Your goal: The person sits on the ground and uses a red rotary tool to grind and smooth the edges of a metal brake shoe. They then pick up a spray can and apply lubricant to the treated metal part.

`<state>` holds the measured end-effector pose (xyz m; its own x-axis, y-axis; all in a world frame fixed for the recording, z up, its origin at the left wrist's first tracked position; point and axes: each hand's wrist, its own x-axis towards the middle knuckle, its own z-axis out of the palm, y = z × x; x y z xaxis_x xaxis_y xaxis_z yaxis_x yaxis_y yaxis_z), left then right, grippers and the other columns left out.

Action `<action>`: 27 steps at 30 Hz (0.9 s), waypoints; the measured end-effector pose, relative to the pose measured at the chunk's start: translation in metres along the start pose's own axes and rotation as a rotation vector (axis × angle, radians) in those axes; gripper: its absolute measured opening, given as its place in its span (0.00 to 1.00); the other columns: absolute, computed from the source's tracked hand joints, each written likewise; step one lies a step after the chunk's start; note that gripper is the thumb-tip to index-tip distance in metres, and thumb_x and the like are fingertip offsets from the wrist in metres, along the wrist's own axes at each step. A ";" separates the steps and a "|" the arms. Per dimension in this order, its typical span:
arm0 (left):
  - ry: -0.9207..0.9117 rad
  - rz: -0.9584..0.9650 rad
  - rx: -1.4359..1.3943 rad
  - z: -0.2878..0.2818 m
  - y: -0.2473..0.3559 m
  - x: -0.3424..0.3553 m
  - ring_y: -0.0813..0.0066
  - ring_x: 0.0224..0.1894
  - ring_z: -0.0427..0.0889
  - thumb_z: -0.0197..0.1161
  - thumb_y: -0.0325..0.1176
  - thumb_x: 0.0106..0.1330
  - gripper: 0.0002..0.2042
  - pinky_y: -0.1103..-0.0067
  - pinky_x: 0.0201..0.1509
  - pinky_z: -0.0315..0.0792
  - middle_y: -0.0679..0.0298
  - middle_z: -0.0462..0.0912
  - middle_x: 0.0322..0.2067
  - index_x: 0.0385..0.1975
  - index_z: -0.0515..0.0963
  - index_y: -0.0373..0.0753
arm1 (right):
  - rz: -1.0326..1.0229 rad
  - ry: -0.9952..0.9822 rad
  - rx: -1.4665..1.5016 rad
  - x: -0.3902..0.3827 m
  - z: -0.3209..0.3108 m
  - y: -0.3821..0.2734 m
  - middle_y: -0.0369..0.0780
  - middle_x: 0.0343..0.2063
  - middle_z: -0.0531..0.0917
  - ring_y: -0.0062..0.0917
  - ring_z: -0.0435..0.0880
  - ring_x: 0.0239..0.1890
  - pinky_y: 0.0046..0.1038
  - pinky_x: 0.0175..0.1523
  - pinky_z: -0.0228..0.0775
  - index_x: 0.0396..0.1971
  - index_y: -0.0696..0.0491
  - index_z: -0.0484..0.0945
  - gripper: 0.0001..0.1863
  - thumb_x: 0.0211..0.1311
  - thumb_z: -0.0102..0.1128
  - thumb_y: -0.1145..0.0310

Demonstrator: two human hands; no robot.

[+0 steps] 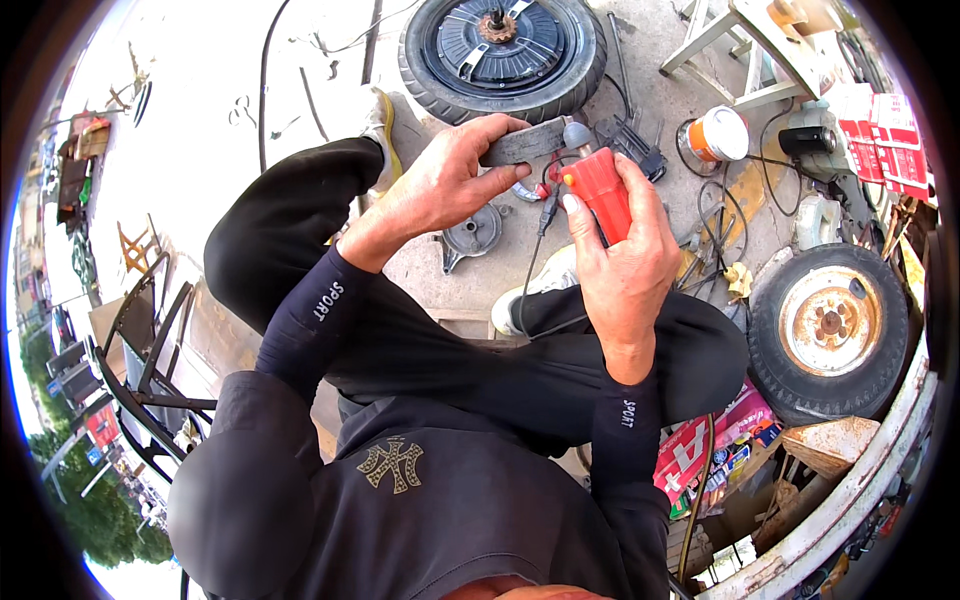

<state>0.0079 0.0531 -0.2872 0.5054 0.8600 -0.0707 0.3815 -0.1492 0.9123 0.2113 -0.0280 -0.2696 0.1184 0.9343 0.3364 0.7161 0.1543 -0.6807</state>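
My left hand [450,175] is closed on a thick, dark grey, slightly curved strip [525,142], pinched between thumb and fingers. In my right hand [628,255] is a red electric grinder [600,190] with a yellow button and a black cord. Its grey rounded grinding stone [577,136] is beside the strip's right end; I cannot tell whether they touch. On the ground below the strip lies a round grey metal cover plate [472,232] with a lug. Beyond my hands a hub-motor wheel with a black tyre [500,50] lies flat.
A rusty-rimmed wheel [830,325] lies at my right, near red boxes [885,140]. An orange-and-white tub [715,135] stands by a metal stool frame [745,50]. Loose cables [720,215] cross the ground. A folding chair [150,350] is at my left.
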 end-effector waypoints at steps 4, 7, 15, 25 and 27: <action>-0.010 0.007 -0.043 0.000 -0.003 0.001 0.76 0.47 0.80 0.67 0.32 0.72 0.19 0.74 0.54 0.75 0.57 0.85 0.43 0.58 0.75 0.31 | -0.026 -0.027 0.040 -0.006 0.001 -0.008 0.45 0.43 0.86 0.43 0.88 0.42 0.39 0.46 0.80 0.59 0.54 0.77 0.30 0.56 0.78 0.67; -0.015 -0.040 -0.098 -0.001 -0.003 -0.002 0.79 0.48 0.79 0.66 0.32 0.73 0.19 0.76 0.55 0.74 0.61 0.84 0.45 0.59 0.75 0.32 | 0.059 0.015 -0.009 -0.001 -0.004 0.001 0.46 0.43 0.86 0.44 0.88 0.43 0.39 0.46 0.80 0.59 0.53 0.77 0.31 0.56 0.78 0.67; -0.021 -0.002 -0.084 -0.003 -0.002 0.000 0.80 0.48 0.78 0.67 0.33 0.72 0.19 0.76 0.56 0.74 0.63 0.83 0.43 0.58 0.75 0.31 | 0.034 0.005 0.077 -0.002 -0.007 0.002 0.48 0.45 0.86 0.44 0.88 0.44 0.39 0.47 0.81 0.59 0.55 0.78 0.31 0.54 0.79 0.70; 0.000 0.081 0.017 0.003 -0.004 -0.001 0.64 0.46 0.82 0.67 0.30 0.69 0.18 0.71 0.53 0.75 0.54 0.83 0.43 0.55 0.76 0.31 | -0.030 0.030 0.031 -0.004 0.000 -0.006 0.46 0.44 0.86 0.43 0.88 0.43 0.38 0.45 0.81 0.58 0.55 0.78 0.31 0.53 0.79 0.70; 0.028 0.148 0.111 0.003 -0.005 -0.001 0.62 0.46 0.82 0.67 0.30 0.68 0.18 0.70 0.52 0.75 0.54 0.83 0.43 0.55 0.76 0.31 | -0.016 0.024 0.019 -0.002 -0.002 0.001 0.46 0.43 0.86 0.43 0.88 0.42 0.38 0.44 0.80 0.59 0.55 0.77 0.32 0.53 0.79 0.67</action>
<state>0.0079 0.0510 -0.2928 0.5408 0.8379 0.0738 0.3888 -0.3268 0.8614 0.2135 -0.0301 -0.2691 0.1241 0.9236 0.3628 0.7050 0.1752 -0.6872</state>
